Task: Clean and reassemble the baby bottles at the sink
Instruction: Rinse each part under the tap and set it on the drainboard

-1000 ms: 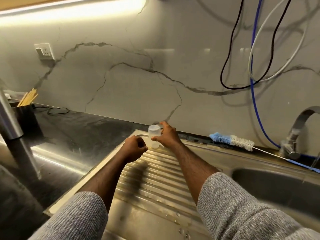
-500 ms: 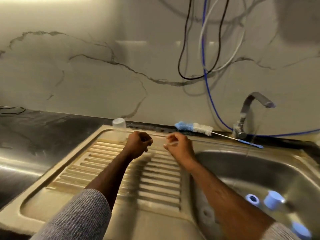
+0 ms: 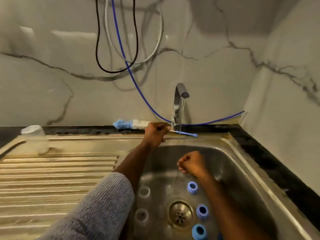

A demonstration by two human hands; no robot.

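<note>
i see left hand (image 3: 155, 134) gripping the brush (image 3: 129, 124) wire, right hand (image 3: 192, 164) fisted, empty – risk: tap (image 3: 180, 103) running, wet wire slips into the sink (image 3: 242, 163)

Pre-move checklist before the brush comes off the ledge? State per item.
1. Left hand has a grip on the brush wire handle: ok, fingers curled round it on the back ledge.
2. Right hand free: cannot tell, fist closed over the basin, contents hidden.
3. Water running from the tap: ok, thin stream visible.
4. Parts to scrub within the sink: ok, blue rings and clear pieces lie near the drain.
5. Bottle on the drainboard clear of the path: ok, far left.
</note>
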